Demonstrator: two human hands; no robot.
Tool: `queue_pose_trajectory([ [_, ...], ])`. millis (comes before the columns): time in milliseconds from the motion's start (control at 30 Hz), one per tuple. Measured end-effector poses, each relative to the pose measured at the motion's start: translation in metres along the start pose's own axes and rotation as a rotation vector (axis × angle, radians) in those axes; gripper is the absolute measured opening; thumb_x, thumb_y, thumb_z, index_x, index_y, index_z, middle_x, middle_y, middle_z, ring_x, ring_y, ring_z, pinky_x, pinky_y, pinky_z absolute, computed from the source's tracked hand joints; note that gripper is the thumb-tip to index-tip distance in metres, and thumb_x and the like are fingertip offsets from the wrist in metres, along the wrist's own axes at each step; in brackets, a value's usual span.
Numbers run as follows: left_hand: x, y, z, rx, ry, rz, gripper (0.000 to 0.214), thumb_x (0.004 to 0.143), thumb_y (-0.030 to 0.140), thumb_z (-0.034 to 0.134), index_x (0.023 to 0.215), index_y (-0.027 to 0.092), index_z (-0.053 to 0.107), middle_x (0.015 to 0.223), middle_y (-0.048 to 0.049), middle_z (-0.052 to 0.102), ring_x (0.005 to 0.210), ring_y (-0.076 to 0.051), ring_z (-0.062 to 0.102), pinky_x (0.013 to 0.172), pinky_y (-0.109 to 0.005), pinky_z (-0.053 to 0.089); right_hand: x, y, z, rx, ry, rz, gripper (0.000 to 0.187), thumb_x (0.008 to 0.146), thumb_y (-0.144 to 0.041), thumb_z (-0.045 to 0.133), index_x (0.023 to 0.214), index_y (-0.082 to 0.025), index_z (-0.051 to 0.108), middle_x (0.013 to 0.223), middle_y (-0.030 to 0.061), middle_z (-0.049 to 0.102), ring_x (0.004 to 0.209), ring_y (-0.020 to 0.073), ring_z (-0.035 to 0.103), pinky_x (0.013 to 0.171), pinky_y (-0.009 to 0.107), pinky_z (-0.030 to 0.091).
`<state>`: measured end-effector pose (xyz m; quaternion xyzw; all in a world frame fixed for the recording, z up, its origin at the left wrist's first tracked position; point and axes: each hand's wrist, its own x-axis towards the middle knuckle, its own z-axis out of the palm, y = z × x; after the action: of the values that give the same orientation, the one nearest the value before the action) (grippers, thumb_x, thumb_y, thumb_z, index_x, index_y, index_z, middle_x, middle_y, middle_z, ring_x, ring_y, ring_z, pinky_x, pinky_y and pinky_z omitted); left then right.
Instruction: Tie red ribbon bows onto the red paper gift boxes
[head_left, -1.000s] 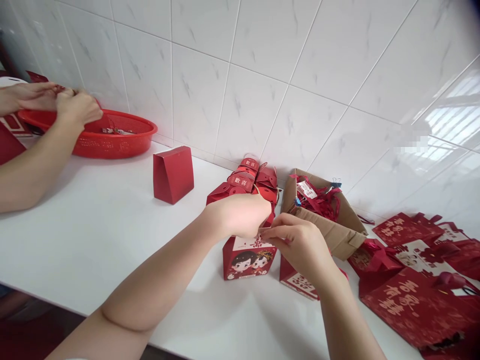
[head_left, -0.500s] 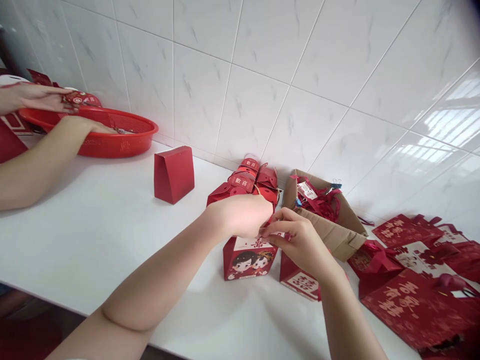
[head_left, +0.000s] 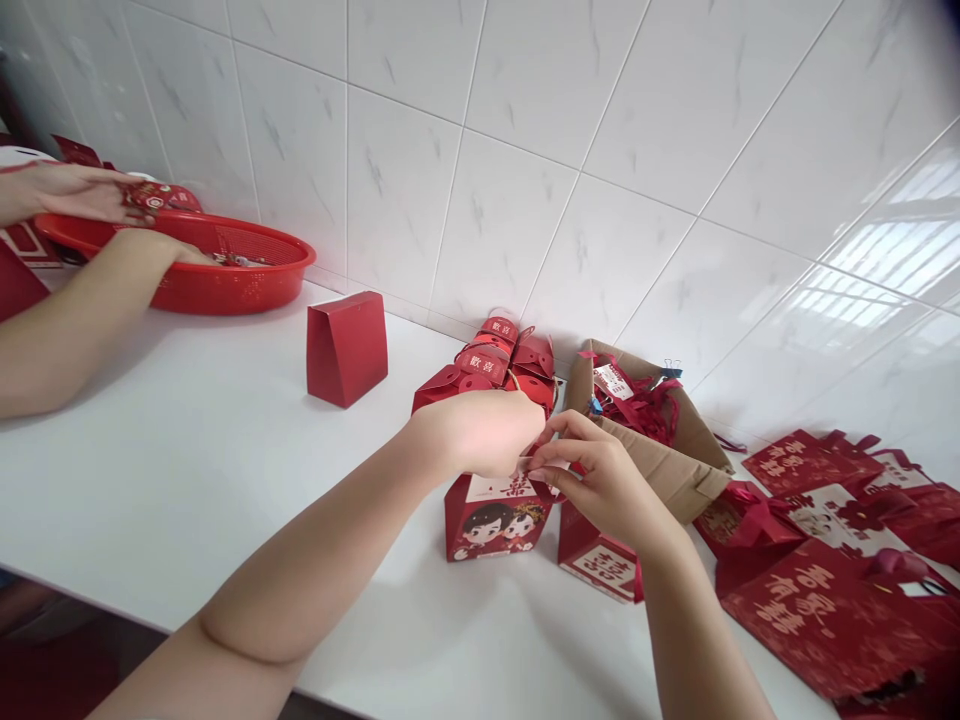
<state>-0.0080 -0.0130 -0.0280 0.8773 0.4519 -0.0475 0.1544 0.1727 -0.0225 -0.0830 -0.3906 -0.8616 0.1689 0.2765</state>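
A red gift box [head_left: 499,530] with two cartoon figures on its front stands upright on the white table. Over its top my left hand [head_left: 491,430] is closed, back of the hand toward me; its fingertips and whatever they hold are hidden. My right hand [head_left: 592,475] meets it from the right, thumb and fingers pinched on a thin red ribbon [head_left: 553,492] at the top of the box. Partly behind my right hand is a second red gift box [head_left: 600,565] with a white panel and a ribbon at its side.
A cardboard box [head_left: 660,460] of red ribbons stands behind my right hand, red gift bags [head_left: 810,620] to the right. Small red boxes [head_left: 484,362] cluster near the wall. Farther left are a plain red box [head_left: 347,350] and a red basket [head_left: 240,290] with another person's hands.
My right fingers have shifted slightly at the box top, and more of the red ribbon shows below them. The other person's hand in the basket has moved slightly left.
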Motion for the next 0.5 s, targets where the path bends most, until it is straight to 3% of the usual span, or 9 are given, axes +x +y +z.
queue_pose_trajectory([
  [233,0.0012,-0.0012,0.0002,0.031,0.023,-0.016,0.027,0.068,0.006,0.049,0.054,0.019,0.03,0.046,0.0043,0.024,0.038,-0.009,0.019,0.04,-0.029,0.017,0.003,0.0022,0.0045,-0.114,0.098,-0.09,0.012,0.086,-0.013,0.057,0.084,-0.022,0.063,0.095,0.0046,0.062,0.089,0.019,0.056,0.076,0.032,0.048],
  [367,0.0014,-0.0005,-0.0012,0.034,0.013,-0.015,0.023,0.069,0.007,0.048,0.054,0.019,0.034,0.043,0.0042,0.028,0.035,-0.009,0.024,0.039,-0.028,0.02,0.0049,0.0075,0.0073,-0.129,0.091,-0.04,0.006,0.086,-0.019,0.058,0.092,-0.021,0.057,0.09,0.0041,0.064,0.086,0.0195,0.057,0.074,0.032,0.048],
  [500,0.0033,0.001,0.0001,0.05,0.037,-0.012,0.023,0.071,0.011,0.049,0.054,0.02,0.035,0.043,0.0037,0.031,0.035,-0.01,0.027,0.039,-0.028,0.021,0.0066,0.0086,0.0073,-0.106,0.062,-0.03,0.003,0.086,-0.02,0.058,0.088,-0.021,0.061,0.083,0.0022,0.066,0.075,0.017,0.059,0.07,0.031,0.047],
])
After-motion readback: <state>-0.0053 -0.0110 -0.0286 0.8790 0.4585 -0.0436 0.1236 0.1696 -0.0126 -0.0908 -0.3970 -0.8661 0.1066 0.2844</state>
